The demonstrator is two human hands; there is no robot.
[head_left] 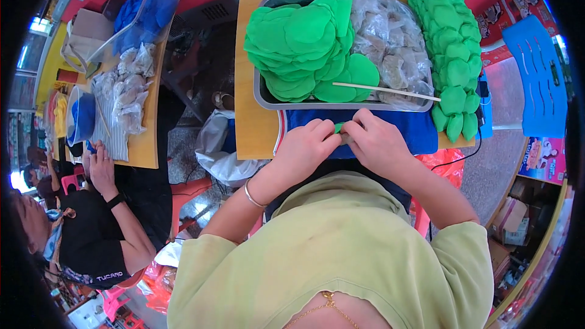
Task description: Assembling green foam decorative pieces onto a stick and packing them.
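Note:
My left hand (309, 145) and my right hand (376, 143) meet at the near edge of the table, fingertips pinched together on a small green piece (339, 127). Most of that piece is hidden by the fingers; its colour matches the thin, rounded green pieces (304, 30) stacked in the metal tray (262, 92) just beyond. Small clear plastic bags with brownish contents (390, 36) fill the tray's right half. A pale thin stick (396, 91) lies across its near side. Under my hands spreads a blue cloth (414, 134).
Overlapping green petal-like shapes (454, 55) run in rows along the table's right side. A blue plastic chair (530, 73) stands beyond. At left, a co-worker (97, 225) handles something blue at another table (149, 137). White sacking (216, 146) and a black cable (466, 157) are near the table.

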